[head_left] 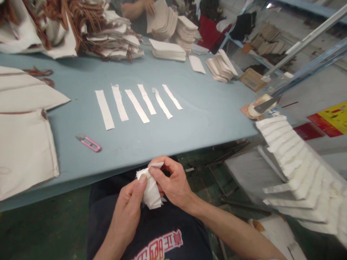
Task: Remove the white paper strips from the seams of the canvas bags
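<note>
Over my lap, just off the table's front edge, both hands hold a small bundle of white fabric strips. My left hand is closed on its left side, thumb pressed on top near a frayed edge. My right hand pinches the upper right corner between thumb and fingers; some fingertips are hidden behind the cloth. Several single white strips lie side by side on the blue-green table beyond my hands. Pink thread snips rest to the left of them.
Cream fabric pieces cover the table's left side. Brown-edged cloth piles and cream stacks stand at the back, where another person's hand touches a stack. Many white strips hang at right, near a small cardboard box.
</note>
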Motion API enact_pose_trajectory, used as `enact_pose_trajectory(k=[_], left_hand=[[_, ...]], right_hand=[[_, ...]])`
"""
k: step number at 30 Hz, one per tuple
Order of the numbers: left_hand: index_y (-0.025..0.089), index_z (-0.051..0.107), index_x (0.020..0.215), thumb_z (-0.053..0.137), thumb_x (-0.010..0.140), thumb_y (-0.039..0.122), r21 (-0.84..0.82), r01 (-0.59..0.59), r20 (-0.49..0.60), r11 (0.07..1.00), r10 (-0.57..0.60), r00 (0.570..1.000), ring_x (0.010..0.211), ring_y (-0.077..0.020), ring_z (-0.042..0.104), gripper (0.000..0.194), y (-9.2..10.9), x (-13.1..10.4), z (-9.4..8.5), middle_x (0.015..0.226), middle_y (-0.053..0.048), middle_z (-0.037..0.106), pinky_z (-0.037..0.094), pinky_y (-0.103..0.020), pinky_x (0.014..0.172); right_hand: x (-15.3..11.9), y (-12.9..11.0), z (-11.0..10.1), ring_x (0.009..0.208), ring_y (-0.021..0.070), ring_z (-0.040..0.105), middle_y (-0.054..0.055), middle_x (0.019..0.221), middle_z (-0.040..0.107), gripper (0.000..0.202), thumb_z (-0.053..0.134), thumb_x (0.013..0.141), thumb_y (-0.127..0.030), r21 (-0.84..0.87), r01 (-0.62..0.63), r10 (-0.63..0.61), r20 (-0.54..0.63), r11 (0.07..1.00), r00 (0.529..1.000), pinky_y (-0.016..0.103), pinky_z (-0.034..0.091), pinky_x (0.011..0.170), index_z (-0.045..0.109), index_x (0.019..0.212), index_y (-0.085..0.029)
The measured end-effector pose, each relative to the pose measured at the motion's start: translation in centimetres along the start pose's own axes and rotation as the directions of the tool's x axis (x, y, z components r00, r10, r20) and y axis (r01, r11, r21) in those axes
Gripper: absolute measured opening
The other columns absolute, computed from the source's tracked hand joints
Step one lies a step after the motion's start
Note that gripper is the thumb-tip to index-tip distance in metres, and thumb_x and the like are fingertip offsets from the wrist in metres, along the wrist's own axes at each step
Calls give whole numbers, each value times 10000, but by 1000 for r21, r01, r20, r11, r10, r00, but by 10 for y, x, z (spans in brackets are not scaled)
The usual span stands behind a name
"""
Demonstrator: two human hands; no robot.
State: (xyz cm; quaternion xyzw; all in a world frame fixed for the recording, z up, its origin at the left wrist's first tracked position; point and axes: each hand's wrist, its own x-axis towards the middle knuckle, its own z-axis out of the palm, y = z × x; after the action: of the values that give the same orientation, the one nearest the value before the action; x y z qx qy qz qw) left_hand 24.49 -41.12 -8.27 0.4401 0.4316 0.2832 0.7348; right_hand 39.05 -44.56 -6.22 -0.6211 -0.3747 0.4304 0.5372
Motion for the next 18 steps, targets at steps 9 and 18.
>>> enact_pose_trajectory(k=[9, 18], left_hand=[[163, 812, 795, 711, 914, 732, 150, -73, 12, 986, 72, 997, 574, -180, 593, 590, 8, -10, 9, 648, -64, 751, 439, -265, 576], [229, 775, 742, 561, 1083, 486, 321, -382, 363, 867, 260, 895, 505, -161, 603, 478, -6, -28, 19, 614, -47, 726, 427, -280, 596]], right_hand=[[26, -16, -9, 718, 148, 606, 8, 752, 678, 434, 787, 872, -622, 175, -10, 15, -26, 985, 1000, 279, 532, 706, 681, 822, -204], [118, -50, -45, 567, 108, 508, -32, 677, 604, 430, 761, 866, -602, 199, 51, -4, -231, 979, 973, 237, 447, 547, 594, 766, -218]])
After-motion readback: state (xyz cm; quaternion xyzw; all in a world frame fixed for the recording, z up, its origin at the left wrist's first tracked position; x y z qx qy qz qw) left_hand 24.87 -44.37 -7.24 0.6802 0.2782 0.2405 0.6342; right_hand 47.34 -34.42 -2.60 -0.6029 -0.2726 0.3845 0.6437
